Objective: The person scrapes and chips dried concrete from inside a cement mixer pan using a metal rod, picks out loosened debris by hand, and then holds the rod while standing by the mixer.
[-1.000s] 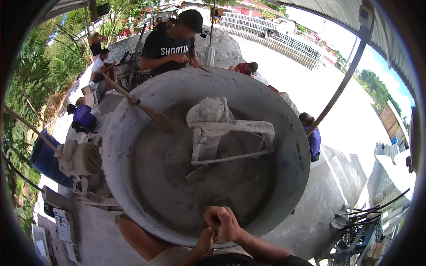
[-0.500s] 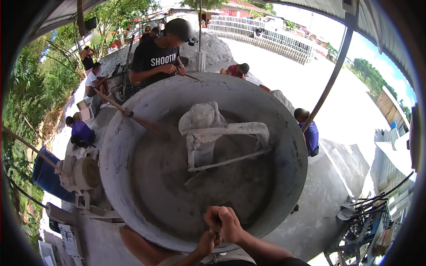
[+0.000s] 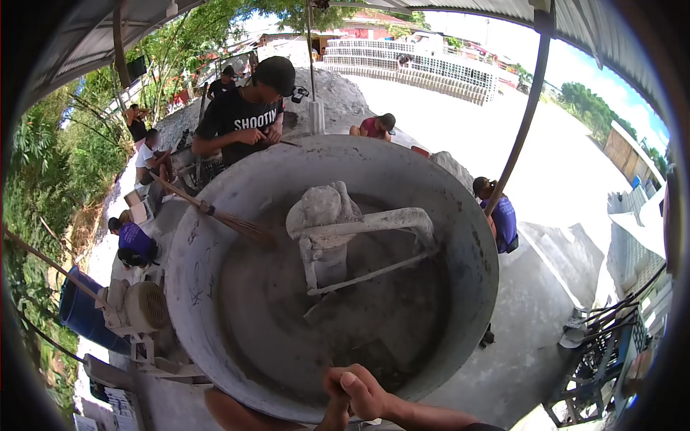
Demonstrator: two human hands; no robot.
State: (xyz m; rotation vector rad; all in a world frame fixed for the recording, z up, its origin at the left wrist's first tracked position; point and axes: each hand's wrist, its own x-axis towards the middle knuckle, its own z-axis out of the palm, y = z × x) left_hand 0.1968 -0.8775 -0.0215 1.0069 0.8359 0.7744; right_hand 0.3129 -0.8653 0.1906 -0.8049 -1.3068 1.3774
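My right hand is closed in a fist, thumb on top, over the near rim of a large round metal mixing pan. Just below and left of it is my left hand, its fingers bent and largely hidden behind the right one. The two hands seem to touch; whatever is inside them cannot be made out. Inside the pan stands a dust-caked mixer hub with a frame arm. A stick broom leans over the pan's left wall, bristles inside.
Across the pan a person in a black shirt holds a thin rod. A motor and blue drum stand left. A wooden post rises at right, beside a crouching person in purple. Metal racks are lower right.
My hands sit lower in the view, and the left is more hidden behind the right. The whole scene has shifted downward as the camera tilted up slightly.
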